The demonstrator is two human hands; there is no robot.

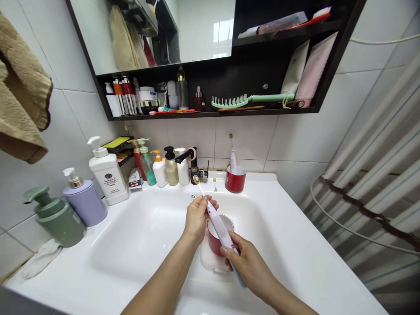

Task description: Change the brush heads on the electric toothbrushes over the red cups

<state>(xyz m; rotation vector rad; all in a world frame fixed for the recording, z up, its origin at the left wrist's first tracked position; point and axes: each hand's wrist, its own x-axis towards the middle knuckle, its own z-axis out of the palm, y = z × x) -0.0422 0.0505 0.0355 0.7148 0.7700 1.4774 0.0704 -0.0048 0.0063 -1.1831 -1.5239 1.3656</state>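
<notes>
Head view: holds toothbrush (219, 225) above nearer red cup (214, 243) — pinched near neck by left hand (196, 218), clasped by right hand (248, 261); seems light, stiff, best gripped mid-handle.

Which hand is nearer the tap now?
Left. The left hand holds the toothbrush high up, in front of the tap; the right hand grips it lower, farther away, to the right.

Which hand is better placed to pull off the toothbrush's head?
Probably the left hand: its fingers pinch the toothbrush near its head, while the right hand grips it lower down.
</notes>
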